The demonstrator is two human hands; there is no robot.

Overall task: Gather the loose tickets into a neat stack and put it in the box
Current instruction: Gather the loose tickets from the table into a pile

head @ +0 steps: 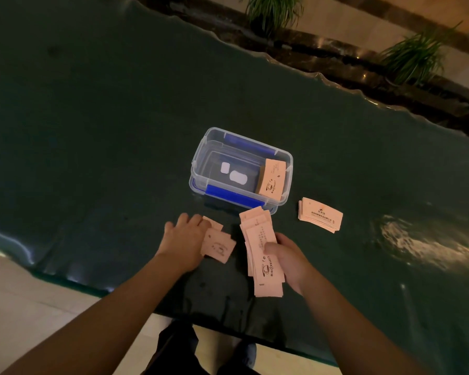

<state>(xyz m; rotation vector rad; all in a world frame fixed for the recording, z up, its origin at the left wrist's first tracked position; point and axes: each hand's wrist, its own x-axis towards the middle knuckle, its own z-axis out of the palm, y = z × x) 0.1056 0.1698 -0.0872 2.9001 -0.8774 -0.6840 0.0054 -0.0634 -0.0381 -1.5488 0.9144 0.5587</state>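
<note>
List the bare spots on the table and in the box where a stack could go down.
Free: the box floor left of the ticket stack inside, bar two small white labels; the dark table left of and beyond the box. Crowded: the front strip, with left hand on loose tickets, right hand holding a fanned stack, and another pile right of the box.

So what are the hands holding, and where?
The right hand pinches a fanned bunch of tickets at its right edge. The left hand rests on loose tickets.
</note>
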